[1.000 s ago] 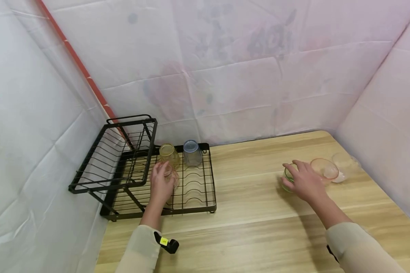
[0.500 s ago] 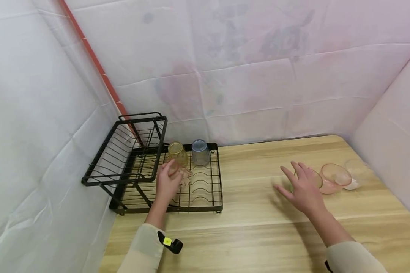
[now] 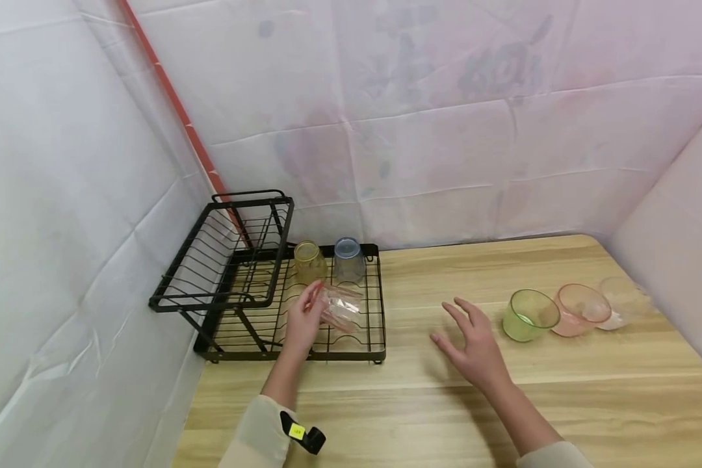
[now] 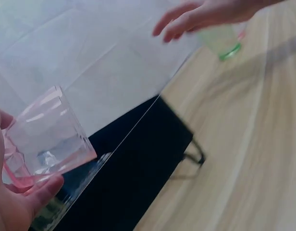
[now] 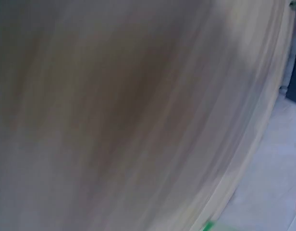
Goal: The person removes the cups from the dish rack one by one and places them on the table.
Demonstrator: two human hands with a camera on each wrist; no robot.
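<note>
My left hand (image 3: 302,323) pinches a clear pink drinking glass (image 3: 342,307) near its base, above the lower tier of the black dish rack (image 3: 339,356). The glass lies tilted on its side, its mouth facing right; the left wrist view shows the thumb (image 4: 44,192) against the thick pink base. My right hand (image 3: 472,348) hovers over the table with fingers spread, holding nothing. A green glass (image 3: 523,322) stands upright just to its right. Yellow (image 3: 310,263) and blue (image 3: 349,262) glasses stand upside down at the back of the rack.
Beside the green glass are an orange-pink glass (image 3: 576,312) and a clear one (image 3: 617,302), close together. The rack's raised upper tier (image 3: 216,247) overhangs its left part. White sheeting (image 3: 433,169) walls the table's (image 3: 409,403) back and sides.
My left hand has lifted the pink glass and tipped it sideways, mouth to the right. My right hand has come away from the green glass, moving left. The head view has shifted slightly.
</note>
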